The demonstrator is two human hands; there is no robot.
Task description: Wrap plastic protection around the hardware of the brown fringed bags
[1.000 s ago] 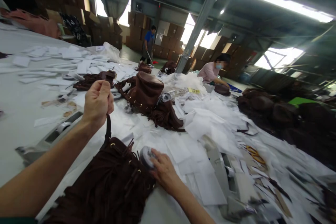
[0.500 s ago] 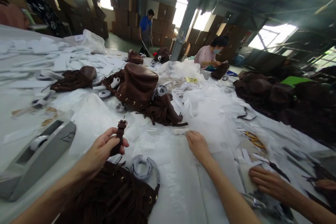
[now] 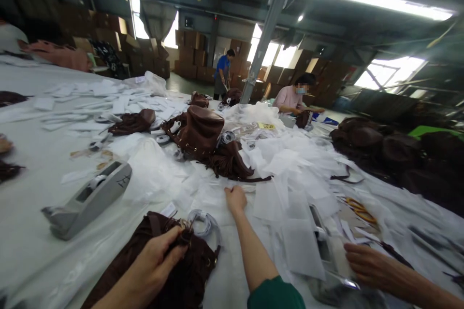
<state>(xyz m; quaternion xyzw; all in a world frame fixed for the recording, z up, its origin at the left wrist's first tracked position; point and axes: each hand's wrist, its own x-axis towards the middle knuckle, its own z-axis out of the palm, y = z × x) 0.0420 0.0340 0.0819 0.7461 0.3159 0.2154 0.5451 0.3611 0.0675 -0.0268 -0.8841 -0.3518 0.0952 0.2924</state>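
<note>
My left hand is closed around the end of a dark brown strap, its metal buckle partly hidden by the fingers. Beneath it lies a brown fringed bag with small gold eyelets. A coiled grey strap rests against that bag's upper edge. Farther forward, my right hand has its fingers curled together over the white sheeting; whatever is between them is hidden. Just beyond it sits a brown drawstring bag, with a smaller fringed bag leaning in front.
A grey tape dispenser stands left. Thin white sheets lie right, beside another person's hand and yellow-handled scissors. A heap of brown bags fills the far right. Two people are farther back, near a slanted post.
My left hand has lowered the buckled strap onto the fringed bag. My right hand has moved left across the sheeting, fingers now curled. The view has shifted, showing more on the left.
</note>
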